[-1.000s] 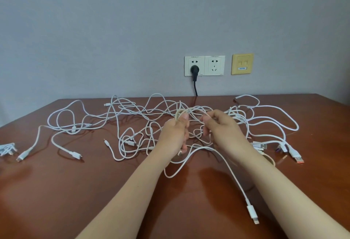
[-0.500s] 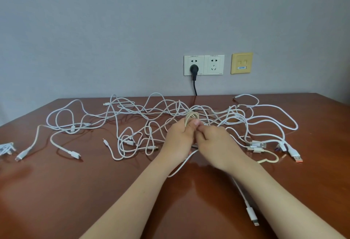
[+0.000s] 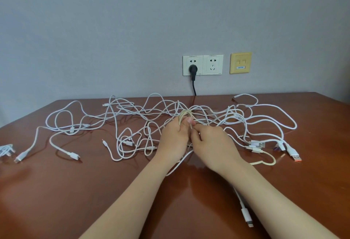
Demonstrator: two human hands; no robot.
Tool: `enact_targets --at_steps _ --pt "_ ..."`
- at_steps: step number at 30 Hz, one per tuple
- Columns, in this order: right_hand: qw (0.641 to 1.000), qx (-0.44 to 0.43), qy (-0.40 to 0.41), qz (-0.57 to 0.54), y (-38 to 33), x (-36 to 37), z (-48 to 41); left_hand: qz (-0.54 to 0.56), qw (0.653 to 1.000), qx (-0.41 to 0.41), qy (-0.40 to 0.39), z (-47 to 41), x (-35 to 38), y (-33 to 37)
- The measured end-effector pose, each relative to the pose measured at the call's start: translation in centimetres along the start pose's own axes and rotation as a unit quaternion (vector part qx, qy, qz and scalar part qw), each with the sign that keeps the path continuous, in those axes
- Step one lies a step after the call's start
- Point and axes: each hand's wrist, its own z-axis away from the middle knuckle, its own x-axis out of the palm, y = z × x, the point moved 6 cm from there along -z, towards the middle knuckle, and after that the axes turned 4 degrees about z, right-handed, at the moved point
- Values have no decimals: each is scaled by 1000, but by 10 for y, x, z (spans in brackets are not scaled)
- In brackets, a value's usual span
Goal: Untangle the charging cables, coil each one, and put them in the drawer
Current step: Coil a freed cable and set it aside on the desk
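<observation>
A tangle of white charging cables (image 3: pixel 132 117) sprawls across the brown wooden table (image 3: pixel 56 191). My left hand (image 3: pixel 175 140) grips a small coil of a cream-coloured cable (image 3: pixel 185 114), whose loops stick up above my thumb. My right hand (image 3: pixel 212 144) sits right beside it and pinches a strand of the same cream cable near my left thumb. The cream cable's loose tail (image 3: pixel 265 162) curls on the table to the right. No drawer is in view.
Several USB plugs (image 3: pixel 257 145) lie right of my hands, one with an orange tip (image 3: pixel 295 156). A white connector (image 3: pixel 247 217) lies near my right forearm. A small cable bundle (image 3: pixel 5 149) sits at the left edge. Wall sockets with a black plug (image 3: pixel 192 69) are behind.
My hands have come together from about a hand's width apart. The cream cable loops now stand bunched in my left hand, and the tail on the right has been drawn in.
</observation>
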Motion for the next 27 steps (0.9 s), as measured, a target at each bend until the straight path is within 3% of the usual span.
enact_targets --at_steps 6,12,20,27 --pt "999 29 -23 -7 7 7 0 -1 1000 -9 3 7 9 -7" --pt "999 33 -29 -23 8 13 -3 78 994 -74 26 3 8 -13" --pt "997 62 -31 -33 16 20 -5 59 996 -64 21 -2 12 -15" --pt "995 78 -35 -46 17 24 -4 72 993 -75 61 -4 9 -19"
